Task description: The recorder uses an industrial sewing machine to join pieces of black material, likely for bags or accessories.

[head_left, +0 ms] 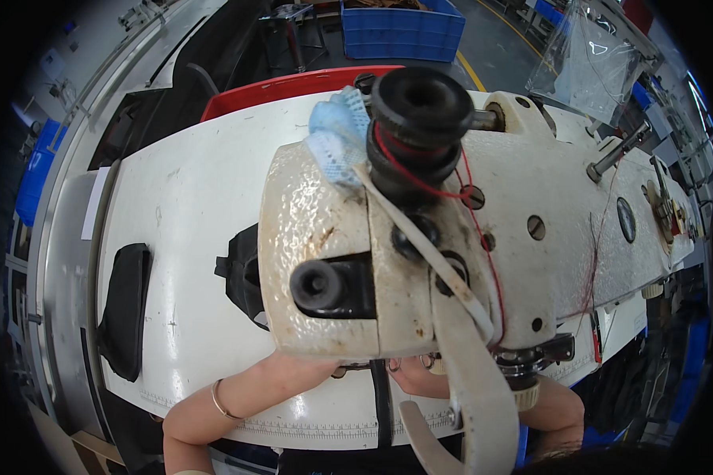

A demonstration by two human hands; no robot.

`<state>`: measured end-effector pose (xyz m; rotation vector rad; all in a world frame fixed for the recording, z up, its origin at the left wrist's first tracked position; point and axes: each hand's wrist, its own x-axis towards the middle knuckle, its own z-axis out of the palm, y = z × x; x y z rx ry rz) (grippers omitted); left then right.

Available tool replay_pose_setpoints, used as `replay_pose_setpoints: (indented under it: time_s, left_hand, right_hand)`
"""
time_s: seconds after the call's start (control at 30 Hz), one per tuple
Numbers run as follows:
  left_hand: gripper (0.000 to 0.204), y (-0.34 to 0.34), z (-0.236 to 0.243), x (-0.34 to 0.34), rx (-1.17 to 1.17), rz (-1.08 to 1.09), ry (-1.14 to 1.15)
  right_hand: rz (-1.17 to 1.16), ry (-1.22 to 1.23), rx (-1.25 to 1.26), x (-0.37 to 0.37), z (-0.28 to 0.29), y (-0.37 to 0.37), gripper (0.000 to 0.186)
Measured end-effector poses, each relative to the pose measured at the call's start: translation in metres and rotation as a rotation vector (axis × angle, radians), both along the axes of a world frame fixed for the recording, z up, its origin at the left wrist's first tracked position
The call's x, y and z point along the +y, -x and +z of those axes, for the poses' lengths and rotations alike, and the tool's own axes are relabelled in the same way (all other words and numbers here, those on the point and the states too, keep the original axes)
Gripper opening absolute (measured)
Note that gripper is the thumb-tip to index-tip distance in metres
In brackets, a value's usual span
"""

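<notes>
The white head of a sewing machine (325,206) fills the middle of my view and covers most of both hands. My left hand (318,368) reaches in under it from the left, with a bangle on the forearm and the fingers hidden. From the right comes my right hand (408,378), near the needle area, its fingers also mostly covered. Between the hands a narrow black fabric strip (383,408) runs down over the table's front edge. Behind the machine head a black fabric piece (245,273) partly shows. Whether either hand holds the fabric is hidden.
Another black fabric piece (124,309) lies at the left of the white table (186,214). Red thread (483,237) runs along the machine, and a blue-white cloth (339,138) is tucked at its top. Beyond stand a red bin (293,85) and a blue crate (404,33).
</notes>
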<state>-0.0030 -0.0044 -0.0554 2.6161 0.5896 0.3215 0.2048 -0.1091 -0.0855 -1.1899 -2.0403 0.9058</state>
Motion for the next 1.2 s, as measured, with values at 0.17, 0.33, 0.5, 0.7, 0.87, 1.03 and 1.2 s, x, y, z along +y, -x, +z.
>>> replay_pose_setpoints:
  time_s: [0.17,0.33,0.5,0.7,0.87,1.03,1.2]
  left_hand:
    - [0.028,-0.010,0.041,-0.010,-0.022,0.022,-0.196]
    - [0.029,0.010,0.076,-0.027,0.114,-0.004,-0.627]
    - [0.023,0.012,0.078,-0.005,-0.017,-0.066,-0.392]
    - [0.030,-0.006,0.089,0.001,-0.068,-0.121,-0.263]
    - [0.035,-0.013,0.084,-0.019,-0.028,-0.066,-0.450]
    - [0.037,0.003,0.055,0.001,-0.121,-0.035,-0.142]
    - [0.037,0.002,0.053,-0.009,-0.145,-0.077,-0.213]
  right_hand:
    - [-0.257,-0.390,-0.079,0.009,0.014,-0.009,0.043]
    - [-0.090,-0.731,-0.757,0.016,0.023,-0.018,0.017]
    - [0.273,-0.959,-0.803,0.010,0.076,-0.012,0.025]
    - [0.106,-0.816,-0.611,0.018,0.059,0.002,0.028]
    - [-0.022,-0.771,-0.575,0.015,0.038,0.000,0.019]
    - [0.006,-0.841,-0.555,0.009,0.036,0.004,0.023]
    - [0.050,-0.790,-0.600,-0.005,0.045,0.002,0.024]
